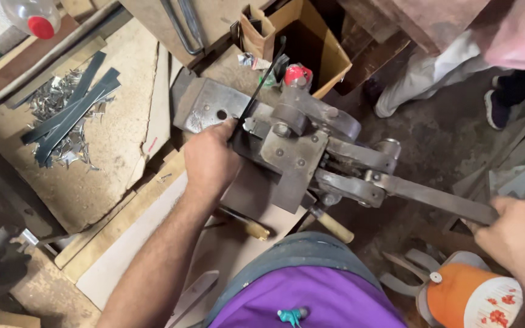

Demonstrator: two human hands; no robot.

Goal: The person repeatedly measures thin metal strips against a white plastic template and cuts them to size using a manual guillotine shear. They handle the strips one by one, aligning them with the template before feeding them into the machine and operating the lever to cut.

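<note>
My left hand [209, 159] is closed around a thin dark metal strip [261, 82], pinching it where it enters the jaws of the grey lever shear [287, 143]. The strip rises away from my fingers at a slant toward the far edge of the worktop [116, 136], its upper end in front of an open cardboard box [320, 45]. My right hand [518, 240] grips the end of the shear's long flat handle [439, 200], which sticks out past the worktop's right edge over the dirt floor; my fingers wrap it, though the far side of the grip is hidden. The shear's heavy block sits near the middle of the worktop, just beside my left knuckles. Toward the left edge lie several cut dark strips [71, 112] on a heap of shiny metal clippings [56, 97]. Two wooden tool handles [334, 226] lie under the shear at the near edge, close to my purple shirt [317, 300]. An orange and white container [472, 294] stands by my right wrist. A clear bottle with a red cap [36, 17] sits at the far left corner. Another person's legs and shoes [499, 106] show at the far right
</note>
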